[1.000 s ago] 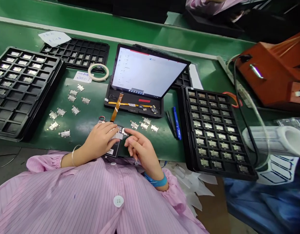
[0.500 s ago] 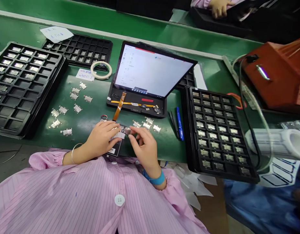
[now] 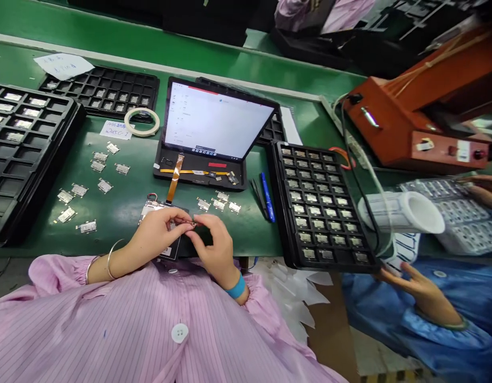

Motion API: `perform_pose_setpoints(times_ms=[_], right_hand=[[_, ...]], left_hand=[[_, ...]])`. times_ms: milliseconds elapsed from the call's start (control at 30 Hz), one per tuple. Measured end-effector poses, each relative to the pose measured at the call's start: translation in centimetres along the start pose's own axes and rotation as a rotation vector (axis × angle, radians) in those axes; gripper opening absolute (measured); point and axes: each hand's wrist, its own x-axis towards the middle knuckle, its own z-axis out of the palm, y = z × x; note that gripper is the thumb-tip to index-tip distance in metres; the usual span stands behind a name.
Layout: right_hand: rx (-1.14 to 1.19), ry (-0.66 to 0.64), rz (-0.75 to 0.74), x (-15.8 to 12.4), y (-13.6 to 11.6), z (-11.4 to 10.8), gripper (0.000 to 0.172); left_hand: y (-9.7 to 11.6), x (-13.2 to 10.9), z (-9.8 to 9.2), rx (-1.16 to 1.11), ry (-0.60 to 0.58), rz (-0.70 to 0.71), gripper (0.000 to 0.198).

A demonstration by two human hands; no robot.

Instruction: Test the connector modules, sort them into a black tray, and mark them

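Over a black flat device board [image 3: 183, 248], my left hand [image 3: 160, 232] and my right hand [image 3: 215, 248] meet fingertip to fingertip. Between their pinched fingers is a small circuit module [image 3: 192, 224], mostly covered by the fingers. An orange ribbon cable [image 3: 174, 180] runs from the board to an opened tablet with a lit screen [image 3: 216, 122]. Loose silver modules lie on both sides of my hands, one group to the left [image 3: 87, 227] and a smaller one to the right [image 3: 219, 204]. My left hand partly hides the board.
Black trays of modules stand at left [image 3: 20, 165] and right [image 3: 326, 213]. Tweezers [image 3: 259, 199] and a blue pen [image 3: 267, 197] lie beside the right tray. A tape roll [image 3: 142, 122] is behind. A co-worker's hand [image 3: 425, 292] is at right, near an orange machine [image 3: 406, 122].
My hands have come together, and the small module is now pinched between both. The view has shifted right, bringing a co-worker's hands and more of the orange machine into sight.
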Motion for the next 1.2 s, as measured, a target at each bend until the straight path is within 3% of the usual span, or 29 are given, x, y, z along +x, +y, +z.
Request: perform_pose_setpoints(times_ms=[67,133,333,400,467,533,633,700,867,933,1033,1133,1200], right_hand=[[0.153,-0.052,0.17,0.0,0.0,-0.5,0.008],[0.269,-0.119,0.274,0.0,0.0,-1.1,0.014],[0.457,-0.248,0.308,-0.1,0.5,-2.3,0.02],[0.489,-0.156,0.34,-0.2,1.3,-2.6,0.021],[0.524,0.02,0.402,-0.3,2.4,-2.9,0.021],[0.563,0.194,0.449,-0.3,3.3,-3.0,0.021],[0.624,0.382,0.477,-0.2,3.7,-2.7,0.02],[0.637,0.475,0.483,-0.2,3.6,-2.4,0.02],[0.61,0.487,0.465,-0.8,2.5,-1.9,0.021],[0.633,0.413,0.463,-1.0,1.9,-1.8,0.02],[0.657,0.197,0.517,-1.1,1.3,-1.5,0.021],[0.61,0.02,0.6,-0.5,1.7,-1.2,0.028],[0.556,0.029,0.616,0.0,2.4,-1.2,0.031]], left_hand=[[0.5,0.2,0.0,-0.013,-0.024,-0.03,0.008],[0.8,0.2,0.0,0.015,-0.067,-0.027,0.006],[1.4,0.2,-0.7,0.068,-0.178,-0.046,0.008],[1.4,0.3,-1.2,0.082,-0.103,-0.063,0.009],[1.2,0.6,-1.3,0.114,0.026,-0.053,0.009],[0.9,1.1,-0.6,0.243,0.088,0.073,0.007],[0.2,2.0,1.8,0.492,-0.002,0.357,0.012],[-0.2,2.7,3.3,0.541,-0.078,0.459,0.018],[-0.6,2.7,4.3,0.757,-0.091,0.64,0.019],[-0.2,2.1,3.3,0.852,-0.025,0.631,0.023],[0.7,0.9,0.4,0.855,0.096,0.486,0.028],[1.1,-1.0,-4.1,0.856,0.185,0.231,0.025],[0.9,-2.8,-7.2,0.885,0.241,0.014,0.02]])
